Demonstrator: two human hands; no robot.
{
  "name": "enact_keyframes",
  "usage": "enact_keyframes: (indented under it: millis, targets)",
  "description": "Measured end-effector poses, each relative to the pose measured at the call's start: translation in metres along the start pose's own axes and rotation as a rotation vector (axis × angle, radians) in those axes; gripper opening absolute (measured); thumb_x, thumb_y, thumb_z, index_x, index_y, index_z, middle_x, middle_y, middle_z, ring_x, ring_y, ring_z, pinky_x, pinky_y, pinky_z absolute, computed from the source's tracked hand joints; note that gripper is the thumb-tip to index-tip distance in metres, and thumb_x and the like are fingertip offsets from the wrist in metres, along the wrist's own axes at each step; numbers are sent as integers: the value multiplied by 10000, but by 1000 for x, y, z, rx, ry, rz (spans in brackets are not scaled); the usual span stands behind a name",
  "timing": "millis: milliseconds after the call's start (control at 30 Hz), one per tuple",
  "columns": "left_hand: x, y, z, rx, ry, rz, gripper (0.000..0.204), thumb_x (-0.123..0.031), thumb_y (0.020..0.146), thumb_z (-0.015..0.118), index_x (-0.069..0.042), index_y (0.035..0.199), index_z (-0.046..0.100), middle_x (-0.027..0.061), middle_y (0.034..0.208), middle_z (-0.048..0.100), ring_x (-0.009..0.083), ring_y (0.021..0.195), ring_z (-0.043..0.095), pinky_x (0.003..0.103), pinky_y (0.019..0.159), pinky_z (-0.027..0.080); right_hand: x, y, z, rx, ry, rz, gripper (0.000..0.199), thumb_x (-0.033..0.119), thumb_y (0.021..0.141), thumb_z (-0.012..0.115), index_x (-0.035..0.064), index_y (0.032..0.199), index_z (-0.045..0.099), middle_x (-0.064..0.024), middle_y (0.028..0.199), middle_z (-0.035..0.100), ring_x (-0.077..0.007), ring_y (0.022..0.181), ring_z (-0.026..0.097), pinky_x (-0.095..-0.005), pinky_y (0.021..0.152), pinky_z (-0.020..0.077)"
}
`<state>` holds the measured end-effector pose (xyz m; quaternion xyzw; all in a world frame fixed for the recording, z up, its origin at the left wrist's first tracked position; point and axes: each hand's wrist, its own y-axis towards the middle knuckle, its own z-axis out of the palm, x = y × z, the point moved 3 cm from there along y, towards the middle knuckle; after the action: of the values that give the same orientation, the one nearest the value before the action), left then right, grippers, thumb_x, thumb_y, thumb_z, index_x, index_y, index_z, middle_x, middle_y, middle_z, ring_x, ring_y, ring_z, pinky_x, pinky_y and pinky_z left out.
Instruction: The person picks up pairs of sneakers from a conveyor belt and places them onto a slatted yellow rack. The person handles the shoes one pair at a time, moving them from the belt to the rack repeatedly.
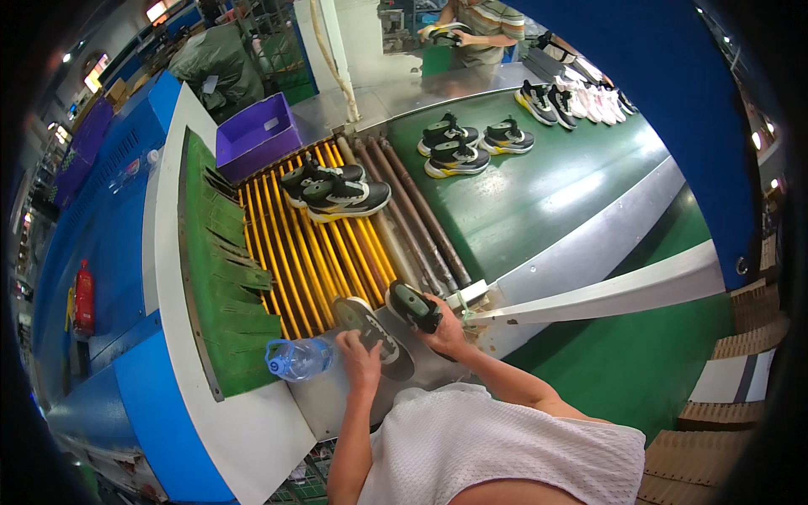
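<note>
Close in front of me, a dark grey sneaker [358, 318] with a pale sole edge rests over the near metal ledge. My left hand [362, 360] is on its upper, fingers bent and closed at the laces; the fingertips are partly hidden. Just right of it, my right hand [446, 330] grips a black sneaker [411, 305] by its side, tilted above the ledge. Beside my left hand lies a clear plastic bottle [305, 360] with a blue end. Farther off, a pair of black-and-white sneakers [347, 199] with yellow on the soles sits on the yellow rollers [290, 244].
A purple bin [259, 139] stands beyond the rollers. Several sneakers [459, 156] ride on the green belt [539, 194], with white ones [593, 101] farther along. Green flaps [227, 278] hang at the blue machine's opening on the left. Across the belt, another person [480, 34] holds a shoe.
</note>
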<state>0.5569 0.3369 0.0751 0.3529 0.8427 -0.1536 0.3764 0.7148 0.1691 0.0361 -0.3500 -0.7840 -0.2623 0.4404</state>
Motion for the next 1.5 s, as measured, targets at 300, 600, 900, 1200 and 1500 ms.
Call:
enact_keyframes:
  millis: [300, 600, 900, 1200, 1500]
  targets:
    - [-1, -1, -1, -11, 5, 42, 530, -51, 804, 821, 21, 1191, 465, 234, 1216, 437, 462, 1140, 513, 477, 965, 456, -1, 0, -1, 25, 27, 29, 792, 189, 759, 849, 49, 1448, 484, -171, 1418, 555, -320, 1332, 539, -389, 1122, 423]
    - [-3, 0, -3, -16, 34, 56, 525, -59, 808, 825, 15, 1185, 467, 235, 1219, 442, 462, 1123, 519, 476, 952, 459, -7, 3, 2, 30, 3, -28, 718, 207, 765, 825, 69, 1406, 532, -176, 1401, 556, -355, 1303, 540, -411, 1111, 429]
    - [-4, -1, -1, -21, 38, 51, 536, -59, 797, 836, 3, 1183, 469, 229, 1213, 441, 458, 1117, 522, 483, 931, 463, -18, 1, 7, 20, -69, -52, 769, 249, 764, 843, 51, 1421, 496, -209, 1375, 570, -394, 1295, 540, -437, 1101, 432]
    - [4, 1, -3, -73, 30, 54, 509, -80, 775, 841, -2, 1146, 502, 219, 1180, 479, 442, 1101, 531, 483, 939, 463, -3, 4, 7, -2, 56, -6, 766, 164, 760, 829, 97, 1441, 485, -162, 1360, 589, -326, 1269, 582, -404, 1087, 451]
    - [0, 5, 3, 0, 59, 21, 489, -140, 796, 833, -60, 1155, 511, 167, 1158, 518, 432, 1083, 559, 509, 892, 499, -14, -1, 9, 22, 89, 12, 791, 41, 725, 815, 53, 1436, 467, -164, 1329, 587, -331, 1244, 590, -395, 1070, 454]
